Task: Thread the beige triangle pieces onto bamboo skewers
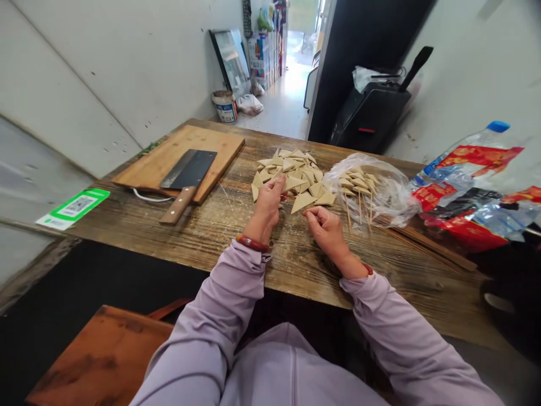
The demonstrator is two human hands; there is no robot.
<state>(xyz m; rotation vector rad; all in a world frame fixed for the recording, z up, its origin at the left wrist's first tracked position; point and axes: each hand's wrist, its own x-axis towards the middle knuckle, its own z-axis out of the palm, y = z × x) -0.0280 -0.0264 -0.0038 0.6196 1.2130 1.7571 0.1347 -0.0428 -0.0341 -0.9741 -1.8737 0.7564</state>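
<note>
My left hand (269,202) is closed at the near edge of a heap of flat tan triangular pieces (310,172). Between its thumb and fingers it seems to pinch one triangular piece (296,182). To the right, my right hand (326,226) is curled just above the table, fingertips pressed together toward my left hand. Whatever those fingers hold is too thin or hidden to make out. A clear plastic bag (391,189) beside the heap holds more triangular pieces (358,181) on thin wooden skewers (360,206), whose ends stick out toward me.
A cleaver (190,169) lies on a wooden cutting board (228,141) at the left, its handle overhanging. Loose skewers (426,245) lie at the right, near plastic-wrapped bottles (469,152) and red packaging. A green-bordered code card (76,207) is at the wooden table's (203,239) left edge.
</note>
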